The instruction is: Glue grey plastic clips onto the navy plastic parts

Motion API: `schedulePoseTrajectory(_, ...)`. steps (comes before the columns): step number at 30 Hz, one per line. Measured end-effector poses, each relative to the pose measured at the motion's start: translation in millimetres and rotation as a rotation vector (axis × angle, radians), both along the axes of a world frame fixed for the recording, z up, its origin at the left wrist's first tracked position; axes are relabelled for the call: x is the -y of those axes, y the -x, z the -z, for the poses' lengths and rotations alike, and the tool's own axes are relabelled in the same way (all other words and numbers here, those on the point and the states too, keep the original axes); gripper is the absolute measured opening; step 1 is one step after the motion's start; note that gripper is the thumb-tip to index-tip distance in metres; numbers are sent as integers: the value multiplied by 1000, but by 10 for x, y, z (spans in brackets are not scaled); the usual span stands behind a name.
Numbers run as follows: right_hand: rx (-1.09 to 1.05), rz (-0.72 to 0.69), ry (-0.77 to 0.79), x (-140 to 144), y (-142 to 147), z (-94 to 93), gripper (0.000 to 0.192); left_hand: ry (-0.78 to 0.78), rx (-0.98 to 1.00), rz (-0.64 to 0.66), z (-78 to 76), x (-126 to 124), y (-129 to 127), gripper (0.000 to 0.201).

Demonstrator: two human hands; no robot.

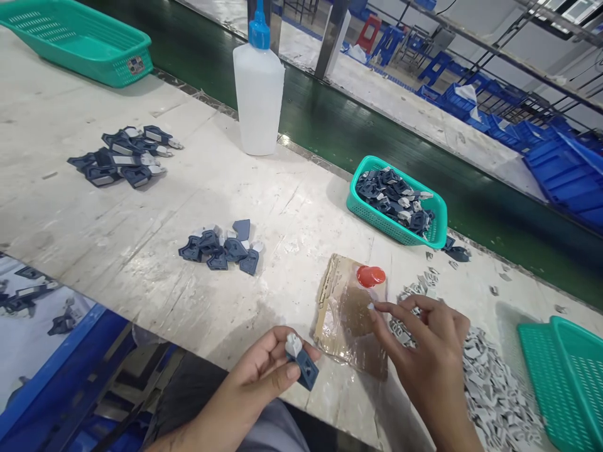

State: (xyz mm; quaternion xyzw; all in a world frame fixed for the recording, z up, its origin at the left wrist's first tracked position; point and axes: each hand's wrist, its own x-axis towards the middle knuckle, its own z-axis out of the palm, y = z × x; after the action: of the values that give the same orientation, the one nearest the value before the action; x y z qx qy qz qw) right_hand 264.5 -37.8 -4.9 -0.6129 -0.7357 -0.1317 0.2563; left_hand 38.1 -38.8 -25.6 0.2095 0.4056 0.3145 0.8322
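My left hand point(261, 376) holds a dark blue plastic part point(304, 365) with a small white piece fitted at its top, near the table's front edge. My right hand point(424, 348) pinches a tiny white piece point(370, 306) at its fingertips over a glue-smeared cardboard sheet point(346, 314). A red cap point(370, 275) sits on the far end of that sheet. A heap of small grey-white pieces point(490, 383) lies just right of my right hand.
A pile of dark blue parts point(221, 247) lies mid-table, another pile with white pieces point(125, 157) at the left. A small teal basket point(436, 235) holds more parts. A white glue bottle point(259, 88) stands at the back. Teal baskets sit far left point(85, 56) and right point(565, 370).
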Motion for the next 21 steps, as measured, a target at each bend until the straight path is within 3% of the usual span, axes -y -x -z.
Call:
schedulePoseTrajectory(4,-172,-63,70,193,260,-52,12,-79,-84,-25,-18,-20,-20,13)
schedulePoseTrajectory(9,-265,-144,130,319,552,69,12,-86,-83,-38,21,3,-18,12)
schedulePoseTrajectory(13,-281,-149,149,297,615,159,13,-90,-85,-42,25,14,-15,11)
schedulePoseTrajectory(21,-269,-222,175,334,678,158,19,-66,-94,-83,-2,-12,-34,14)
